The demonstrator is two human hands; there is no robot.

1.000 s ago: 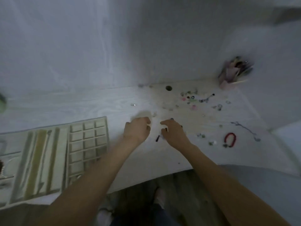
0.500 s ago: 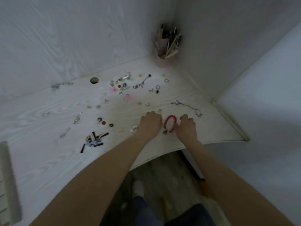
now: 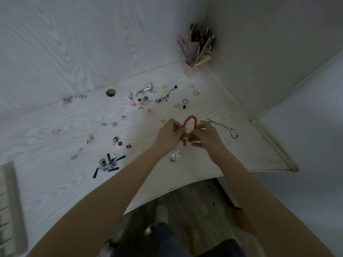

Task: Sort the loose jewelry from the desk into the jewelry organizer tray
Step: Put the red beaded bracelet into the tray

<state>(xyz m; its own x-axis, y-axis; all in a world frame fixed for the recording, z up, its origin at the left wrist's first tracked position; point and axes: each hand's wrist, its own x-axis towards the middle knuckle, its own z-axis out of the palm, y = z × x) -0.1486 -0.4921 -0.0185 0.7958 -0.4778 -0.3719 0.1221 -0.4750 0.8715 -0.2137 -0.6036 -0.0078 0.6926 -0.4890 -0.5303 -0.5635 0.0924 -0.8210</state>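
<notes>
A red beaded bracelet (image 3: 189, 120) arches up between my two hands above the white desk (image 3: 55, 182). My left hand (image 3: 169, 134) pinches its left end and my right hand (image 3: 206, 135) pinches its right end; a small dark charm hangs below between them. Loose jewelry lies scattered on the desk: a silver chain (image 3: 221, 127) to the right, rings (image 3: 185, 101), flower earrings (image 3: 119, 142), and black-and-blue pieces (image 3: 109, 164). Only the edge of the jewelry organizer tray (image 3: 11, 206) shows at the far left.
A pink cup of pens and brushes (image 3: 196, 52) stands in the back corner. A cable hole (image 3: 110, 92) sits near the back wall. The desk's curved front edge runs just below my forearms. A white flower piece (image 3: 175, 155) lies under my hands.
My view swung right, away from the tray. Both hands moved from the desk's middle to the red bracelet and lifted it off the desk, holding an end each.
</notes>
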